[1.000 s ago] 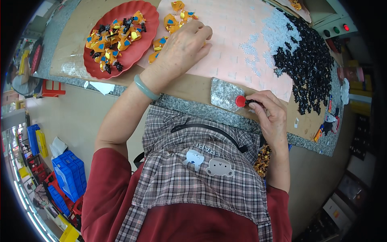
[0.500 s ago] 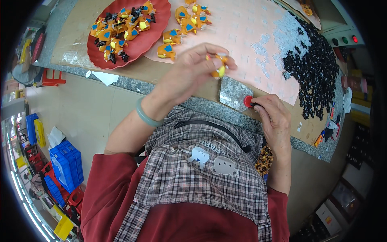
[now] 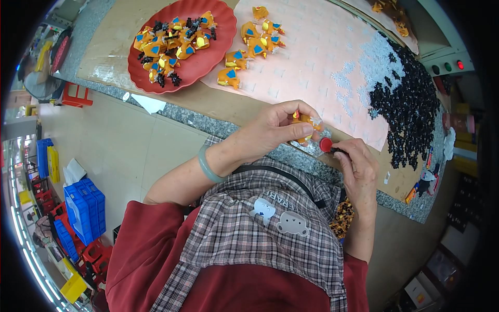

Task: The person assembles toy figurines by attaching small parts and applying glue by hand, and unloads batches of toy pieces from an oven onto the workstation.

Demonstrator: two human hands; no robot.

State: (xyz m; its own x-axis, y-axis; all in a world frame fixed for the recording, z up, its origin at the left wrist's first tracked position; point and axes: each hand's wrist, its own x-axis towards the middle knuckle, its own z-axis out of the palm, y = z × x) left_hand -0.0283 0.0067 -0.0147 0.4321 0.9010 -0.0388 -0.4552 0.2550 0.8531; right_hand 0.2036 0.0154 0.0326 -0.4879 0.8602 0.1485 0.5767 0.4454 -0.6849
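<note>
Spreading across the bench, the pale pink rectangular work mat carries a heap of small black plastic parts at three o'clock and a round red plastic tray at ten o'clock. Near centre, the left hand pinches a small orange plastic figure, which looks light, rigid and smooth, best gripped across its body. The right hand curls shut around a red-capped tool just beside the figure.

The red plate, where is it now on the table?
In the head view, the red plate sits upper left on the table, holding orange toys, just left of the pink sheet.
</note>
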